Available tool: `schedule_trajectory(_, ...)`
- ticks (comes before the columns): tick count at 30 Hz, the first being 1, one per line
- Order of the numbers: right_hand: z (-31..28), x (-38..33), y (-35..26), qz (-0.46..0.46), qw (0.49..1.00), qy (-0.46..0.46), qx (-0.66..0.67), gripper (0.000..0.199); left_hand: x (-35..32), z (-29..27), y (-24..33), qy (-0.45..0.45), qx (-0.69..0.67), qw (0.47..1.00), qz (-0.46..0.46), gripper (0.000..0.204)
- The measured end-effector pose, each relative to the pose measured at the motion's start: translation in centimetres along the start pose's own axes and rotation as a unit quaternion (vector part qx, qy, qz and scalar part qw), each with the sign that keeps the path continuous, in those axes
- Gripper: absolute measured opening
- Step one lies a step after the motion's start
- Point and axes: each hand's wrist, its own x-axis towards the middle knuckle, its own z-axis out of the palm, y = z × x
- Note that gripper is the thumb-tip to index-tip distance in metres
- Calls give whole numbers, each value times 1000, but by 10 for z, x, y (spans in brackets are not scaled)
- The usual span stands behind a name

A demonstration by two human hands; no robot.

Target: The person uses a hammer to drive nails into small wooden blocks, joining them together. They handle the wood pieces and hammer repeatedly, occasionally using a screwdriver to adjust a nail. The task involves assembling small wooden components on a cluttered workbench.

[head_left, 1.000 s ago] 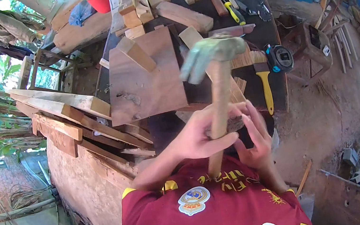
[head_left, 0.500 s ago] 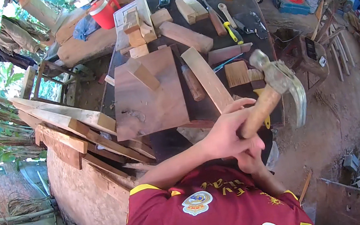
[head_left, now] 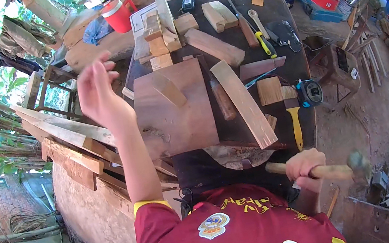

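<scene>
Hammer [head_left: 336, 171] is now in R hand [head_left: 306, 164] alone, gripped mid-handle, just off table's [head_left: 270, 4] near R corner. L hand [head_left: 100, 88] has come away: raised, looks empty, fingers loosely curled, L of board [head_left: 182, 123] w/ block [head_left: 168, 88] on it. So L's free. Brush [head_left: 296, 124] lies nearest R hand.

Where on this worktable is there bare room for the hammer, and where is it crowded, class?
The hammer might fit on the brown board, bare between its block and lower right corner. A narrower dark patch of table lies between the long plank and the yellow-handled brush, with a small block poking in. Crowded: the far left, where wood blocks pile up.
</scene>
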Motion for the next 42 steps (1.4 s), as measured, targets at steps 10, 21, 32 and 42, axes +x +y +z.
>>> schedule_trajectory(10, -5, 15, -15, 9, 996, -63, 62, 22, 84, -11, -191, -165, 574, 762, -250, 57)
schedule_trajectory(21, 15, -5, -10, 70, 996, 27, 48, 26, 69, -13, -231, -123, 568, 778, -238, 43)
schedule_trajectory(32, 19, -17, 5, 77, 995, 23, 52, 26, 22, -22, -62, 0, 388, 915, 112, 29)
schedule_trajectory(42, 48, -16, 23, 115, 988, 35, 98, 27, -63, -95, -12, -95, 177, 968, -153, 35)
